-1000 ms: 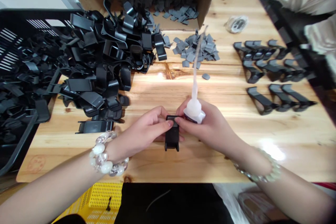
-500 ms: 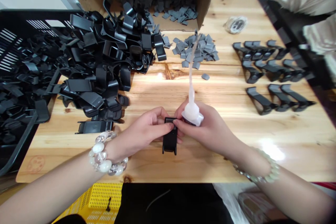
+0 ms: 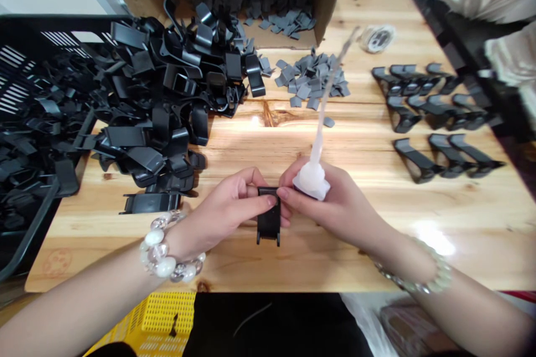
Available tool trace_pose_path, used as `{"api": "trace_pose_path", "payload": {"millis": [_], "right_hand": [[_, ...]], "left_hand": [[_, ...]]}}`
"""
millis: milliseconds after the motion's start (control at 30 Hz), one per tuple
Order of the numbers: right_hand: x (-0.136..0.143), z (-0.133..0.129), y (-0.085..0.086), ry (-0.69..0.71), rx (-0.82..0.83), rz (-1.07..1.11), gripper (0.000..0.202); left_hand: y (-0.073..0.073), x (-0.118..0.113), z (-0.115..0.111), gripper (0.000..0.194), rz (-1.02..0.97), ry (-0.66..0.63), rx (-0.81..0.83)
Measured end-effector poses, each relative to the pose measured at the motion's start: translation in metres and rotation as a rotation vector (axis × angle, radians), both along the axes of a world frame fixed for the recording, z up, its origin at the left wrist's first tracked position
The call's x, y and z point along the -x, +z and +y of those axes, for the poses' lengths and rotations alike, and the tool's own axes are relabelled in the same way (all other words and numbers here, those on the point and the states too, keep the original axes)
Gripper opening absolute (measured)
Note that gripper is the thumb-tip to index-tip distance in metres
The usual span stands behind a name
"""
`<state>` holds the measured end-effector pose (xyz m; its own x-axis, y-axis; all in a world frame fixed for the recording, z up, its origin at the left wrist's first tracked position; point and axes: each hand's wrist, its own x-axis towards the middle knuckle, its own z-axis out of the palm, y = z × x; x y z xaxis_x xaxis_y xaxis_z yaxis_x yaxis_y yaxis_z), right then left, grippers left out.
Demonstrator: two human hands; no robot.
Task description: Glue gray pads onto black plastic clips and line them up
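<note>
My left hand (image 3: 228, 201) grips a black plastic clip part (image 3: 268, 223), its thumb pressed on the upper face near a small grey pad. In my right hand (image 3: 330, 195) is a white glue bottle (image 3: 312, 178) with a long thin nozzle pointing up and away. The right thumb tip touches the upper right edge of the clip part, and some right fingers show behind it. Beyond the hands lies a pile of small grey pads (image 3: 312, 81), with one loose pad (image 3: 329, 122) nearer me.
Many black clip parts (image 3: 146, 136) heap at the left, spilling from a black crate (image 3: 25, 95). A cardboard box (image 3: 330, 0) of grey pads stands at the back. Rows of black parts (image 3: 414, 162) and a tape roll (image 3: 377, 39) sit at right on the wooden table (image 3: 368, 279).
The glue bottle has tilted, its nozzle tip swinging to the right. The clip part has shifted slightly left with my left hand. My right thumb has slid off the pad to the clip's edge.
</note>
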<state>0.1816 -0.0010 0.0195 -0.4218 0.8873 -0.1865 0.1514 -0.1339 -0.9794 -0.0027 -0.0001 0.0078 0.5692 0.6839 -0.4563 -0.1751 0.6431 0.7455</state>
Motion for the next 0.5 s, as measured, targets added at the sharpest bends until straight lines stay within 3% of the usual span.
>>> {"api": "trace_pose_path", "payload": {"millis": [300,500], "right_hand": [[-0.001,0.003,0.0,-0.064,-0.112,-0.114,0.014],[-0.003,0.007,-0.009,-0.046,-0.065,-0.158,0.013]], "left_hand": [[-0.002,0.002,-0.001,0.017,0.003,-0.007,0.024],[0.001,-0.001,0.003,0.008,-0.005,0.04,0.106]]}}
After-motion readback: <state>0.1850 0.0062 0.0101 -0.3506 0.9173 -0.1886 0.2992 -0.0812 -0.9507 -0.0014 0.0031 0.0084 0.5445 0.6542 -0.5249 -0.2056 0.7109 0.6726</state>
